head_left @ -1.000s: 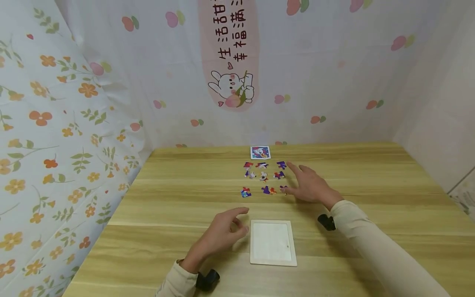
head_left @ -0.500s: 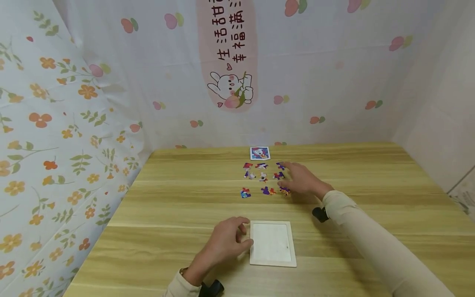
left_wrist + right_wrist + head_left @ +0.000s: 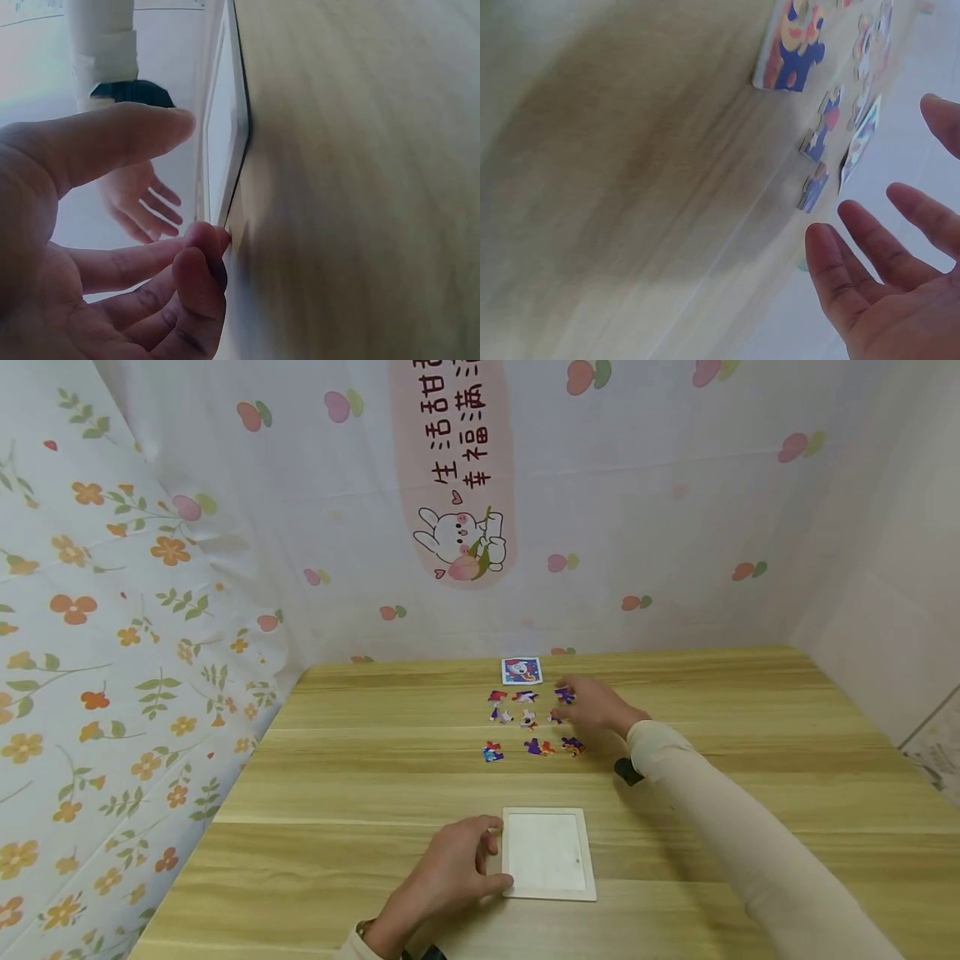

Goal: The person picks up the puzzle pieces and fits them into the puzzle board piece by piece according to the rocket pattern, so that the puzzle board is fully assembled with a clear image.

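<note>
Wooden puzzle tray [image 3: 546, 852] lies flat on the bench [image 3: 337, 793], nearest in my feed, its left edge right at my left hand [image 3: 452, 864], thumb apart from the curved fingers; whether they touch it, I can't tell. Further out, nine jigsaw pieces [image 3: 533, 747] spread in three rows, and there's my right hand [image 3: 596, 704] at the right-hand column, fingers spread apart. Just beyond the pieces, a small picture card [image 3: 522, 671], and behind the bench, a rabbit-printed cloth [image 3: 337, 510].

Puzzle piece [image 3: 552, 719] partly behind right hand [image 3: 595, 702]
</note>
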`<state>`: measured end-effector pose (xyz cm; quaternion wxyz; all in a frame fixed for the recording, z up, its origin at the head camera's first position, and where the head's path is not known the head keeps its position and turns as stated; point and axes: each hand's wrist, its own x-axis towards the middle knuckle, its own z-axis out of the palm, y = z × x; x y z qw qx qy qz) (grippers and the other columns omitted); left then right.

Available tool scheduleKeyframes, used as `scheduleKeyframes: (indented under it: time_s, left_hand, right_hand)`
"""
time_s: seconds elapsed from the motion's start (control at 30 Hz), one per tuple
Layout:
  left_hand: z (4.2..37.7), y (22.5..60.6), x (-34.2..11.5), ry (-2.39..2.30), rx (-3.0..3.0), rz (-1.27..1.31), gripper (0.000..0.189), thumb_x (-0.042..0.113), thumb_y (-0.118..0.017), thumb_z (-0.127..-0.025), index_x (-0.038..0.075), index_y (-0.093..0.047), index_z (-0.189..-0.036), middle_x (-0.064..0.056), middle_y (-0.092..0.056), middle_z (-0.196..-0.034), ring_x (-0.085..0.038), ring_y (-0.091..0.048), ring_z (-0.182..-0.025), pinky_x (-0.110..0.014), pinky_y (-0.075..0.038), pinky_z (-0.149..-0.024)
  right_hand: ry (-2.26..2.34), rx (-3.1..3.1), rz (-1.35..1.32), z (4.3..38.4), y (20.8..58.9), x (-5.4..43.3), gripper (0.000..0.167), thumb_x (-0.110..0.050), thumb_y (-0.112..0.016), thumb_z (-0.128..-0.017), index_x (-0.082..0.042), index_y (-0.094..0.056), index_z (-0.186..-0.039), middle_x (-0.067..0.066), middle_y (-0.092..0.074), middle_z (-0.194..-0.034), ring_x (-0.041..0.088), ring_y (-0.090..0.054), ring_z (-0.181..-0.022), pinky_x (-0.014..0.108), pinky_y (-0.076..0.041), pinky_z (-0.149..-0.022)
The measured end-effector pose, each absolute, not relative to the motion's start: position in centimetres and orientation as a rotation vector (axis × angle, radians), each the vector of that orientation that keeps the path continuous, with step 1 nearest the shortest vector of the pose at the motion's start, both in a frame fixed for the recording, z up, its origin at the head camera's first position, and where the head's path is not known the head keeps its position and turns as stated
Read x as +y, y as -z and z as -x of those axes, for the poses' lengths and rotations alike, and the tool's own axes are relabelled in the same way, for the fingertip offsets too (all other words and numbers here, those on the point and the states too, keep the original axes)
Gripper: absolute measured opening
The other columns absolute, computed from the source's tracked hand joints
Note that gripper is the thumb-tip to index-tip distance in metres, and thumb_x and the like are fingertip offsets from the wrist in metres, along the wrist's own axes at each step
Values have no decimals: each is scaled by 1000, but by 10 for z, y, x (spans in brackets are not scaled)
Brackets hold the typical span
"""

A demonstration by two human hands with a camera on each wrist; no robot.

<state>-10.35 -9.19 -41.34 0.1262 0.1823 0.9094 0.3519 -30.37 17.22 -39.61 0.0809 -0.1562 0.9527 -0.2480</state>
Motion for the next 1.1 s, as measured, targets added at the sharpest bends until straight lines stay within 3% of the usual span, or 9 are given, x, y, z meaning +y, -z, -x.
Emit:
scheduleKeyframes:
  time_s: [0.23,0.4,0.63,0.7,0.8,0.87,1.03,1.1]
  left_hand:
    - [102,416,-93,-967,2709,-577,70,21,-91,-70,-1,-60,-130,7,-59,-82,2,-45,-62,-18,-40,-63]
    - [100,417,-94,-865,2740,-606,67,21,-91,-68,2,-62,-125,9,-54,-79,2,-43,-62,-18,-39,-61]
    - [101,416,-91,-729,2777,-660,38,26,-89,-70,15,-57,-87,9,-48,-70,-1,-39,-61,-18,-33,-57]
    - [102,415,-90,-710,2775,-663,37,26,-89,-70,15,-56,-83,9,-47,-70,-1,-38,-62,-18,-32,-57]
    - [102,414,-89,-694,2769,-667,36,26,-88,-70,14,-58,-85,10,-47,-69,-1,-38,-62,-18,-33,-57]
    - [102,414,-89,-698,2770,-657,38,25,-88,-70,11,-62,-94,10,-48,-70,-1,-39,-63,-18,-34,-58]
    - [103,415,-91,-703,2782,-654,68,25,-89,-69,8,-60,-128,11,-51,-74,-1,-40,-64,-18,-36,-60]
    - [103,415,-91,-698,2785,-667,72,25,-89,-69,9,-59,-132,11,-51,-74,-1,-41,-64,-18,-36,-61]
  right_hand:
    - [719,2867,440,317,394,161,52,-25,-66,-95,5,-54,-136,25,-64,-127,38,-62,-115,51,-49,-102]
    - [704,2864,423,322,392,151,50,-25,-64,-94,4,-58,-134,23,-67,-125,35,-64,-112,49,-52,-98]
    - [667,2900,476,330,388,136,40,-22,-67,-94,3,-64,-125,20,-71,-111,30,-66,-98,46,-54,-91]
    - [619,2942,535,333,389,131,34,-20,-68,-93,2,-68,-119,17,-74,-105,30,-65,-98,49,-50,-99]
    - [514,3011,612,337,389,123,26,-18,-69,-93,0,-73,-111,14,-76,-99,30,-66,-97,53,-40,-110]
    - [477,3023,642,340,388,117,24,-17,-68,-93,-1,-74,-110,14,-76,-101,30,-67,-95,52,-41,-110]
    - [516,2958,646,343,387,102,26,-14,-64,-93,-1,-71,-115,15,-73,-114,25,-67,-89,43,-55,-88]
    - [536,2942,635,344,389,98,28,-13,-63,-93,0,-70,-116,16,-72,-117,25,-66,-90,42,-56,-87]
